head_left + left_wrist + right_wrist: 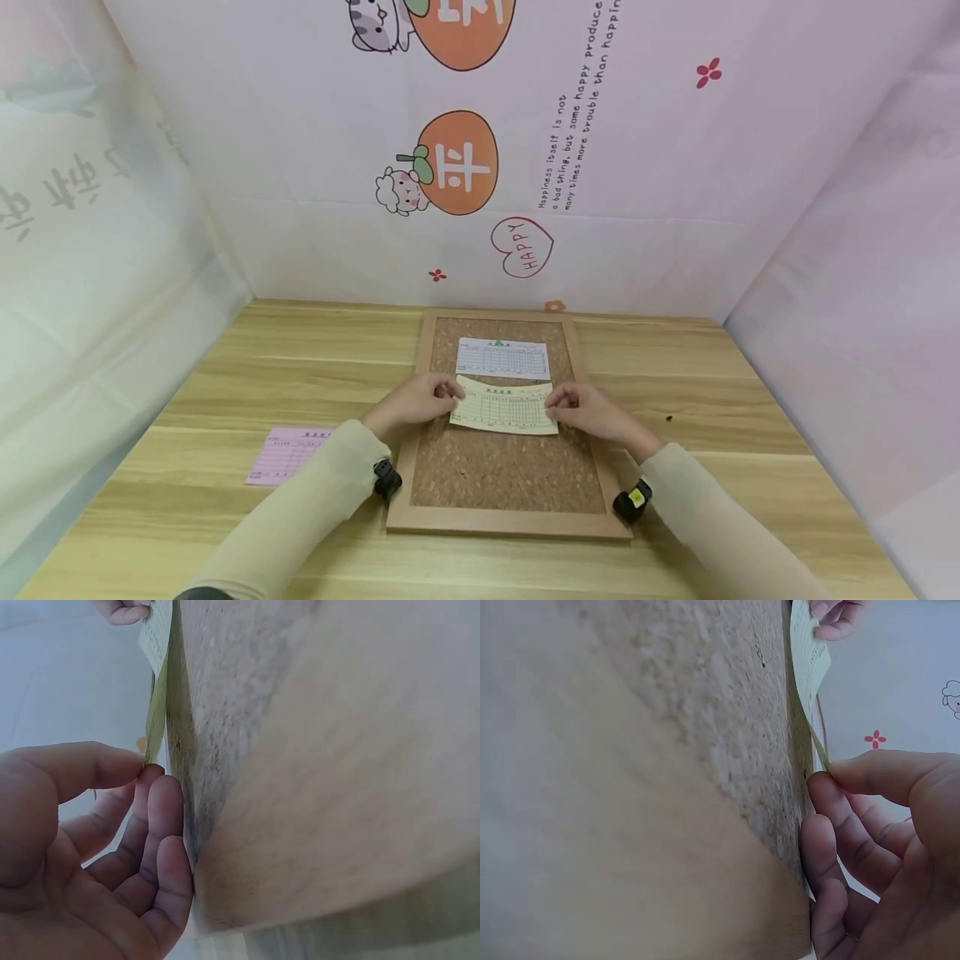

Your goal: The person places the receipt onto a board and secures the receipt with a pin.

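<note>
Evidently yellow slip [504, 410] held over middle of cork board [510, 479], bowed, ends lifted. Left hand [422, 398] pinches end towards board's left side, right hand [596, 410] end towards right side; thumbs closed to fingertips, only paper between. White slip [502, 361] (green pin [498, 342] at its top) sits nearer board's far end; pink slip [285, 457] lies left of board. Best: ease bow out gently, square slip to board's sides, lower both ends together, avoid creasing.

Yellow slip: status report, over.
Left hand, right hand: pinching yellow slip by opposite ends. Slip bowed over corkboard, below white slip. Nothing visibly in the way.
</note>
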`<action>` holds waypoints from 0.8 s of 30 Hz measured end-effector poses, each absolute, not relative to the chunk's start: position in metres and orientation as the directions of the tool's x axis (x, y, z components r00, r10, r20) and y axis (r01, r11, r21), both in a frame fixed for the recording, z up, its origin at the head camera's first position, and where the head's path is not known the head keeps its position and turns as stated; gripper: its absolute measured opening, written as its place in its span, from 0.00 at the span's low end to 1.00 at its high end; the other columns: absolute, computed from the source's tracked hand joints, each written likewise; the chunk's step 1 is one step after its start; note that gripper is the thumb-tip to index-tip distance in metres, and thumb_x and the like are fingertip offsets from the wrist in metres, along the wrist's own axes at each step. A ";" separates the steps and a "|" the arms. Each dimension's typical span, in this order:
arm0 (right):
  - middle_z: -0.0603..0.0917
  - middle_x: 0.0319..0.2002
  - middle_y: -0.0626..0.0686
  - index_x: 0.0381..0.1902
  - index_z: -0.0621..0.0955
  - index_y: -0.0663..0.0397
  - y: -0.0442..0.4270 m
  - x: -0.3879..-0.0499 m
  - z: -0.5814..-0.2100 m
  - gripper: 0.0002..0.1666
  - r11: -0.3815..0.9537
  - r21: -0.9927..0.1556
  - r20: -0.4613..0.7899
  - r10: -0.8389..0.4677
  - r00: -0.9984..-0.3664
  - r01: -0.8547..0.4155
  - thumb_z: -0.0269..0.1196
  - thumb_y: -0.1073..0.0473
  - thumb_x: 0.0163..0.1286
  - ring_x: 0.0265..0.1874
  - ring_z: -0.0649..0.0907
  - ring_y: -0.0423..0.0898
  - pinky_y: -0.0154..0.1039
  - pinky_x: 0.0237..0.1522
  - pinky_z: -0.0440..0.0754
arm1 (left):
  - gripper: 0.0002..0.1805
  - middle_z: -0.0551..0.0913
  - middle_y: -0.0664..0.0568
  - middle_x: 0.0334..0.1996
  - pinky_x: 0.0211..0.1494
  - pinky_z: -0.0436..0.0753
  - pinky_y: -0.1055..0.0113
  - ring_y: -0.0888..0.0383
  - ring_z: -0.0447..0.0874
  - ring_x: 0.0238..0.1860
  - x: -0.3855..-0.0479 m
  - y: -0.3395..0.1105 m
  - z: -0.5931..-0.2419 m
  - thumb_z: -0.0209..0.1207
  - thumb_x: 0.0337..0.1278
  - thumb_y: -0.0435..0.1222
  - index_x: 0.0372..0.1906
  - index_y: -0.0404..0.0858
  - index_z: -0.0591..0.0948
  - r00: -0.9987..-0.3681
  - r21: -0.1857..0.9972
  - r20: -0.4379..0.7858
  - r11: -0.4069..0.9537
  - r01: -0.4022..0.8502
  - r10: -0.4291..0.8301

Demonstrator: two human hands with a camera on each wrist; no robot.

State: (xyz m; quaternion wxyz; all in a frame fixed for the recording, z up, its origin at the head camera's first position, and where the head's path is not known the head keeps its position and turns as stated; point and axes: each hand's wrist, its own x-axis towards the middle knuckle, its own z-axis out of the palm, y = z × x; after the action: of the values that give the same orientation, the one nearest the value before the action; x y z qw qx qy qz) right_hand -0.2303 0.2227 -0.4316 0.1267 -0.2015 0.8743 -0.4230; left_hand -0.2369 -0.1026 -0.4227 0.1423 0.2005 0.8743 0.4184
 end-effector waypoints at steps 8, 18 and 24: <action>0.79 0.31 0.53 0.44 0.80 0.64 0.224 -0.238 -0.433 0.08 0.570 -0.791 -0.090 -0.469 -0.879 -0.223 0.61 0.63 0.73 0.28 0.75 0.44 0.34 0.28 0.74 | 0.09 0.81 0.50 0.38 0.36 0.76 0.64 0.56 0.76 0.34 -0.242 -0.100 -0.422 0.58 0.68 0.33 0.48 0.37 0.83 -0.888 0.757 -0.113 0.617 0.214 0.447; 0.78 0.29 0.52 0.42 0.82 0.63 0.222 -0.243 -0.429 0.07 0.615 -0.759 -0.140 -0.475 -0.869 -0.214 0.60 0.63 0.74 0.24 0.73 0.43 0.36 0.25 0.71 | 0.11 0.82 0.48 0.40 0.34 0.77 0.63 0.56 0.77 0.33 -0.247 -0.094 -0.424 0.59 0.66 0.31 0.50 0.35 0.83 -0.900 0.742 -0.120 0.641 0.199 0.418; 0.78 0.28 0.51 0.42 0.82 0.63 0.221 -0.246 -0.430 0.08 0.620 -0.755 -0.148 -0.477 -0.866 -0.213 0.59 0.63 0.75 0.23 0.72 0.42 0.36 0.24 0.71 | 0.11 0.82 0.48 0.39 0.34 0.77 0.63 0.56 0.77 0.33 -0.247 -0.092 -0.423 0.58 0.66 0.31 0.51 0.35 0.83 -0.906 0.733 -0.125 0.653 0.191 0.405</action>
State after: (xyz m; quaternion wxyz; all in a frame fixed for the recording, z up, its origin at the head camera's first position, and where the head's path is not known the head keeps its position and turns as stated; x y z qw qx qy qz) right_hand -0.2458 0.2209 -0.4296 0.1696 -0.1953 0.8839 -0.3898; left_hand -0.2466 -0.0923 -0.4226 0.1402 0.1658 0.8983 0.3820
